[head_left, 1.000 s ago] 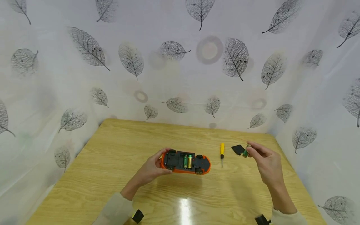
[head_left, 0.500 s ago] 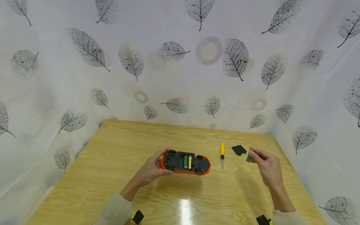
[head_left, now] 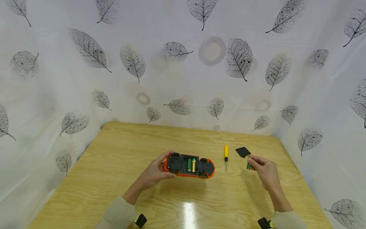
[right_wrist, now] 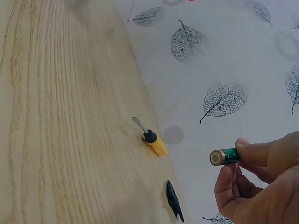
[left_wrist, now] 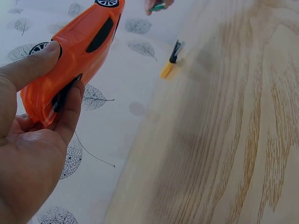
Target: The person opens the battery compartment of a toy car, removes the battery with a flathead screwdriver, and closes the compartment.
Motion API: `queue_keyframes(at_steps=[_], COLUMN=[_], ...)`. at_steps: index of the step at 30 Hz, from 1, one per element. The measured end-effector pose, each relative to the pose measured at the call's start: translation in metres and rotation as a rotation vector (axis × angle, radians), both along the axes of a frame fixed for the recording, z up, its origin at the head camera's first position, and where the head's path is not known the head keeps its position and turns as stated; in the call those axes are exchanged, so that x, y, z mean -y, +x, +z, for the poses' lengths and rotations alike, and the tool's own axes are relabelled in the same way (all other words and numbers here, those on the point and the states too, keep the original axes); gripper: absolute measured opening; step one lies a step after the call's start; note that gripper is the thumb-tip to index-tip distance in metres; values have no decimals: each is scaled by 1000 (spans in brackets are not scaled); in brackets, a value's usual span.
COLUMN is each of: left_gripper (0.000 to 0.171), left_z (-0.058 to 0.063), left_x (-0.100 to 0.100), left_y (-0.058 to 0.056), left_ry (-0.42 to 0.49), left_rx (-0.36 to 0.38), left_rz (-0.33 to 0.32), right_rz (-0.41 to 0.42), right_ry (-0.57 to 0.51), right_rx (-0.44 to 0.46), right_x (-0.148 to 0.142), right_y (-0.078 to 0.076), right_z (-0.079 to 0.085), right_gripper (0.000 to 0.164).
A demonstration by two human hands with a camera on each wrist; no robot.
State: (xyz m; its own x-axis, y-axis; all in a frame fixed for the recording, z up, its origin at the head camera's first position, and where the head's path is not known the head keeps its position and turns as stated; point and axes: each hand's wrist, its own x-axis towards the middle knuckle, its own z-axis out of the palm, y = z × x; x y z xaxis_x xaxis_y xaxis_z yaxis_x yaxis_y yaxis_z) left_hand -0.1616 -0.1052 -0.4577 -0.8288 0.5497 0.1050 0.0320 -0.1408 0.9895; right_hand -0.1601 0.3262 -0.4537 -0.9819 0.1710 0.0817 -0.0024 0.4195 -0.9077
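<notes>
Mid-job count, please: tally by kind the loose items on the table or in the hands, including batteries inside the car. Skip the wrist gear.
Toy car: 1
Batteries: 3 (two in the car's open underside, one in the right hand)
Screwdriver: 1
Black cover piece: 1
Total: 6

An orange toy car [head_left: 178, 163], its black underside facing the wearer, is gripped by the left hand [head_left: 152, 173]; two green-and-gold batteries [head_left: 193, 166] sit side by side in its open compartment [head_left: 185, 163]. The right hand [head_left: 267, 173] pinches a gold-ended green battery [right_wrist: 226, 157].
</notes>
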Motion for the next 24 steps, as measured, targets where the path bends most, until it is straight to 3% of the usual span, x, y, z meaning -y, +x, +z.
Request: queue_keyframes(at_steps=[14,24], left_gripper=[85,83], left_z=[-1,-2], left_x=[0,-2], left_y=[1,1], left_ry=[-10,-9], left_rx=[-5,-11], left_rz=[11,5], right_rz=[17,-2], right_ry=[2,19], right_rx=[52,126], right_x=[2,5], right_y=[-11,-20], right_z=[-24,-29], right_gripper=[45,42])
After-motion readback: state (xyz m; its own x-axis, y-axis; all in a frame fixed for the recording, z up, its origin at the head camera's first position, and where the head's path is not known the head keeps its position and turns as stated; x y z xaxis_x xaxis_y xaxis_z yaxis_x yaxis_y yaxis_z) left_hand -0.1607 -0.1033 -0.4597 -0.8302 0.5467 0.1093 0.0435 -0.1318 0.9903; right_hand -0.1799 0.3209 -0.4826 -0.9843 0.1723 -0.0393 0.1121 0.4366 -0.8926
